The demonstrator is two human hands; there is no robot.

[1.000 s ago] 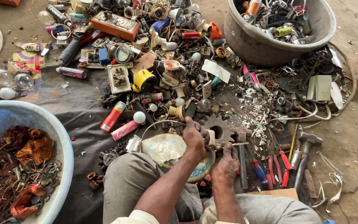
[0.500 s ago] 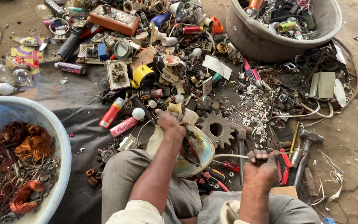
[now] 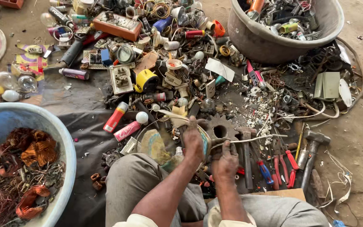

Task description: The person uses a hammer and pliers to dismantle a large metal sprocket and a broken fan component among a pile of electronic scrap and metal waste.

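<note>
While over the round dish [image 3: 150, 141] — left hand [image 3: 193, 142], right hand [image 3: 225, 157], both clenched on a pale wire [image 3: 253, 139].

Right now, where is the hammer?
In the head view the hammer lies on the ground at the person's right, beyond the red-handled pliers and out past the right hand.

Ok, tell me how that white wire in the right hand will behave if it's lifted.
The white wire looks thin and long, so probably light and springy. It arcs from the right hand over the tools, so it likely bends and may snag on them.
</note>
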